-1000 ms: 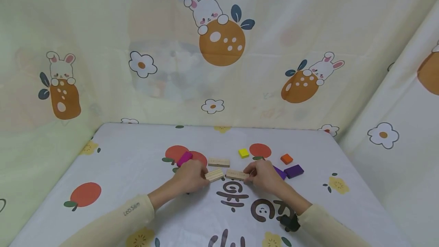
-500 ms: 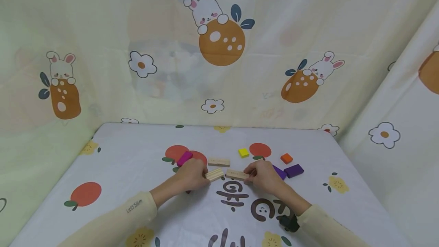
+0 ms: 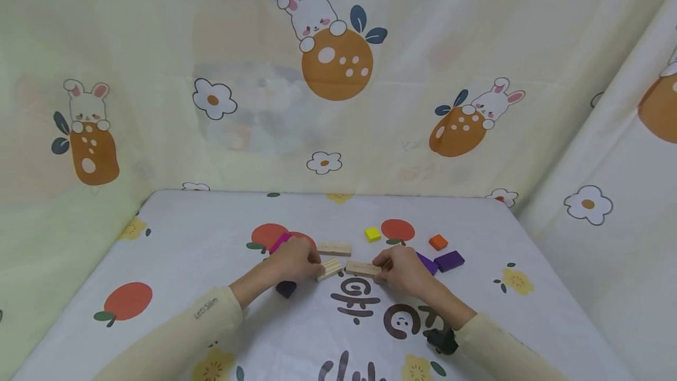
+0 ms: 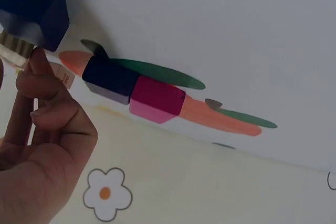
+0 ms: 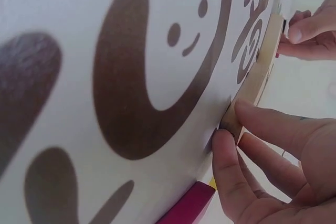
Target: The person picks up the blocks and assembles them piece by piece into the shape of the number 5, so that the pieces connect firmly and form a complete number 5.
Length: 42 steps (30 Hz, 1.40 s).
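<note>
Three pale wooden blocks lie mid-table in the head view. My right hand point(image 3: 404, 269) pinches the right end of a flat wooden block point(image 3: 361, 268) between thumb and fingers; the right wrist view shows this grip close up. Left of it lies a ridged wooden block point(image 3: 330, 268). At its left end is my left hand point(image 3: 293, 260), fingers loosely bent, thumb seemingly raised off the wood in the right wrist view. A third wooden block point(image 3: 334, 249) lies behind these two. Beside the left hand stands a dark blue block point(image 4: 34, 11).
A magenta block point(image 4: 157, 98) touches another dark blue block point(image 4: 110, 80). Yellow point(image 3: 372, 234) and orange blocks point(image 3: 438, 242) lie farther back. Two purple blocks, one a flat purple block point(image 3: 449, 260), lie right of the right hand. A patterned curtain point(image 3: 254, 134) rises behind the table.
My left hand has shifted slightly up and away from the ridged wooden block, uncovering the dark blue block beneath the wrist. The right hand stays on its block. The head view has shifted slightly.
</note>
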Each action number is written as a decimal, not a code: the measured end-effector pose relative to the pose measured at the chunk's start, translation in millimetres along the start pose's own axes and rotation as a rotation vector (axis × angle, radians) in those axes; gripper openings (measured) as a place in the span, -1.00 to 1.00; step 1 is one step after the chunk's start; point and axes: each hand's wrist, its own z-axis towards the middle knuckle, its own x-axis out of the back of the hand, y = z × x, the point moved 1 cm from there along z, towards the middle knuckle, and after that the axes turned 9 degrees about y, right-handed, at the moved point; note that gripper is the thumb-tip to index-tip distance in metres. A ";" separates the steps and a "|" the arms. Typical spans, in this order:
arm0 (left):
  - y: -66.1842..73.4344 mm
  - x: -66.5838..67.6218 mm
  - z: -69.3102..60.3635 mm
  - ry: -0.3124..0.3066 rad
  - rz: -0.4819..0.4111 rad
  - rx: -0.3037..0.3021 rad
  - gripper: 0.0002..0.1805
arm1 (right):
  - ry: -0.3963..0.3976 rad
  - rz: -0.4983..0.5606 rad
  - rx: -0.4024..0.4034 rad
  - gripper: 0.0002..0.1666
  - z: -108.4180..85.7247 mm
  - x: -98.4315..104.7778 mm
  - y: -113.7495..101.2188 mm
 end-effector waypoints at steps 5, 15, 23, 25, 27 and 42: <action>0.8 -0.4 3.1 0.036 0.008 0.011 -0.79 | 0.004 0.014 -0.038 -0.68 0.3 0.6 -0.9; 6.9 0.8 -2.6 0.044 0.030 0.030 -0.76 | 0.017 0.014 -0.043 -0.76 -0.2 -3.0 1.6; 9.0 -5.3 -3.1 0.024 -0.016 0.004 -0.74 | 0.017 0.009 -0.022 -0.74 -0.4 -1.1 1.9; 9.9 -6.8 -2.7 0.025 -0.024 0.006 -0.73 | 0.018 0.011 -0.020 -0.75 -0.3 -0.6 1.5; 10.1 -8.7 -1.4 0.028 -0.029 0.002 -0.72 | 0.019 0.016 -0.015 -0.75 -0.1 -0.2 1.3; 8.9 -24.2 5.0 0.038 -0.086 0.007 -0.70 | 0.023 0.032 -0.015 -0.76 3.3 -3.0 -0.2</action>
